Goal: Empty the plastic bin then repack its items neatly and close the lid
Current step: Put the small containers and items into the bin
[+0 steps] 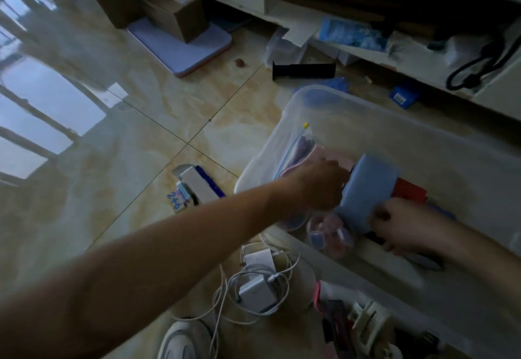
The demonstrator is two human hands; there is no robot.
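Observation:
A clear plastic bin stands open on the floor at the right. Inside it lie a zip bag with pink and purple things, a red box and a small clear bag of pink and blue pieces. A light blue box stands tilted in the bin. My left hand grips the blue box's left edge. My right hand holds its lower right edge, fingers curled. The bin's lid is not in view.
White chargers with tangled cables lie on the floor in front of the bin. A white and blue box with cards sits to the left. A black roller, cardboard boxes and cluttered low shelves are beyond. My shoe is below.

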